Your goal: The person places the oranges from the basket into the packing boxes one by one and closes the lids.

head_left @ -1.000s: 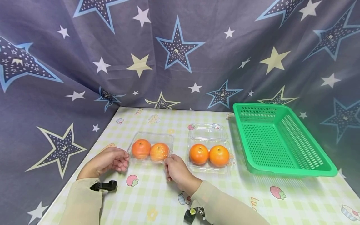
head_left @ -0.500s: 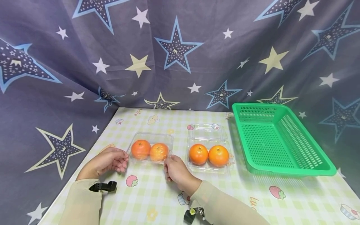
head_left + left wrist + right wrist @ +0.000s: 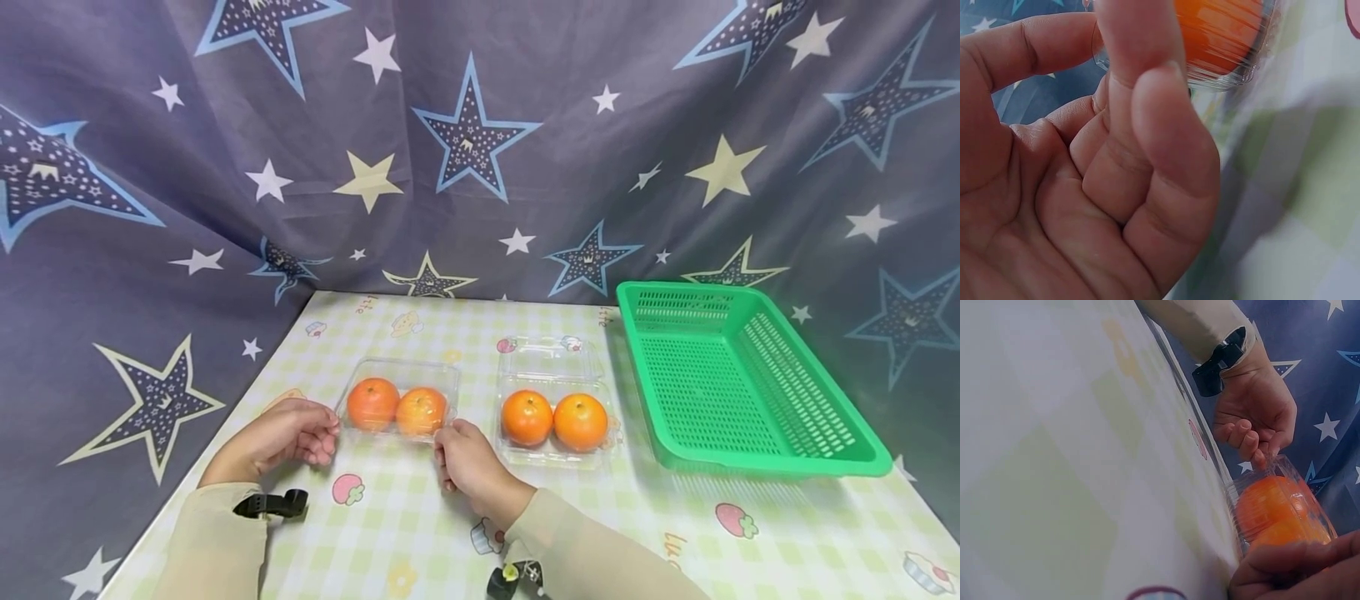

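A closed clear plastic clamshell box [image 3: 405, 368] sits on the table with two oranges [image 3: 372, 405] inside. At its front left corner my left hand [image 3: 288, 437] pinches the edge between thumb and forefinger. The other left fingers curl toward the palm, as the left wrist view shows. My right hand [image 3: 476, 462] pinches the front right corner, its fingers curled under. In the right wrist view the box [image 3: 1282, 469] lies between both hands. To the right, a second clear clamshell box [image 3: 551, 364] stands with its lid tipped back, holding two oranges [image 3: 581, 422].
A green plastic basket [image 3: 648, 408] with perforated sides stands at the right, just beyond the second box. The table [image 3: 420, 525] wears a checked cloth with printed pictures. A star-patterned curtain [image 3: 465, 225] hangs behind and along the left side.
The whole scene has shifted slightly down and left in the head view. Both hands keep their places at the box's corners.
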### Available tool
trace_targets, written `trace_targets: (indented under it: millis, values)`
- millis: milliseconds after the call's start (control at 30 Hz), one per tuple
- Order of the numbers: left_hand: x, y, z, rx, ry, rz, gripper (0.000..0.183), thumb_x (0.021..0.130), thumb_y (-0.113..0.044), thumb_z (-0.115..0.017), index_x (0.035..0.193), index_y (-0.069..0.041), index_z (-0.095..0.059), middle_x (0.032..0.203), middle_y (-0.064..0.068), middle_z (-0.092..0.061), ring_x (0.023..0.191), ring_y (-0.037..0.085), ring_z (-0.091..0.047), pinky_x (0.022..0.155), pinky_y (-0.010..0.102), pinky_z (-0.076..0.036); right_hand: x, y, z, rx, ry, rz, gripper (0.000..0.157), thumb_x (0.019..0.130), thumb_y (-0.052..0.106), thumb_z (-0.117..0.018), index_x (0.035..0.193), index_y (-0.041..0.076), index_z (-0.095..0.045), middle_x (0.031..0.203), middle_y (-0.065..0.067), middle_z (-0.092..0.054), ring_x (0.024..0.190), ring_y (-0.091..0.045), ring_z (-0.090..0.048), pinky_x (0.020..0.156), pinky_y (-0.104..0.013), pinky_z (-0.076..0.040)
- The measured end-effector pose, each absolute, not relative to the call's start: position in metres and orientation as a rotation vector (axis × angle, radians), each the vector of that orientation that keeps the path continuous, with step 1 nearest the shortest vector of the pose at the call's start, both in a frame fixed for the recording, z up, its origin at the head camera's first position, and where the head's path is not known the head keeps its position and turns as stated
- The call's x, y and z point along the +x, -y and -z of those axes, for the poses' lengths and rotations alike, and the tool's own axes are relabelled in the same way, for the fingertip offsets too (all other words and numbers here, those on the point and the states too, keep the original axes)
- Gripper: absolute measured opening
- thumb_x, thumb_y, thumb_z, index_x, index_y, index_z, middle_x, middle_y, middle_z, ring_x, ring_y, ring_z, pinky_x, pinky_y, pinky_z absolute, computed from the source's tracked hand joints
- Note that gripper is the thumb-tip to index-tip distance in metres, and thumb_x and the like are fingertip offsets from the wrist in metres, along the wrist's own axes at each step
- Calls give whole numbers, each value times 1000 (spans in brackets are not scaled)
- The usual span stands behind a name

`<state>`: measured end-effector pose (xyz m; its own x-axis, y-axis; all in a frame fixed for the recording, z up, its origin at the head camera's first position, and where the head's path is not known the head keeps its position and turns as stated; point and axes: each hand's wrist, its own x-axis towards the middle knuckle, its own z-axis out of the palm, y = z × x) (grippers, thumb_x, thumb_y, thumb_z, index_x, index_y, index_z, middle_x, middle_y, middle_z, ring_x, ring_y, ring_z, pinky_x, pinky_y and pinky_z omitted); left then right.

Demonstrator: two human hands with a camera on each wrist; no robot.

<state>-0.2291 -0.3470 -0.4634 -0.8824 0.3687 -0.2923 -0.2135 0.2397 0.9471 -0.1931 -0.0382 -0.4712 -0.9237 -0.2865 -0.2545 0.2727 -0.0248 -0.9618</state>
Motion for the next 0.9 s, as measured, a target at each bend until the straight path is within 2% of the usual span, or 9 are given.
trace_targets:
  millis: [200,433,900]
  values:
    - [-230,346,465,146,-2060,-1678,22,101,-9,-49,98,6,-65,73,3,-71,62,14,-71,64,34,-61,-192,37,471,-3,-1871,2000,12,99,14,-44,96,5,-51,70,0,-45,53,-13,-36,48,-25,-35]
    - [-228,347,473,160,-2033,-1697,23,101,-9,-50,99,6,-66,74,3,-71,61,14,-70,64,34,-61,-189,36,475,-16,-1889,2000,12,101,15,-42,93,8,-49,69,0,-44,52,-12,-35,48,-25,-34]
    - [-230,349,471,188,-2048,-1703,20,101,-7,-47,96,2,-64,74,2,-69,62,13,-70,64,33,-61,-190,37,473,-37,-1885,1998,15,102,15,-42,98,4,-51,72,-1,-44,53,-13,-36,48,-25,-35]
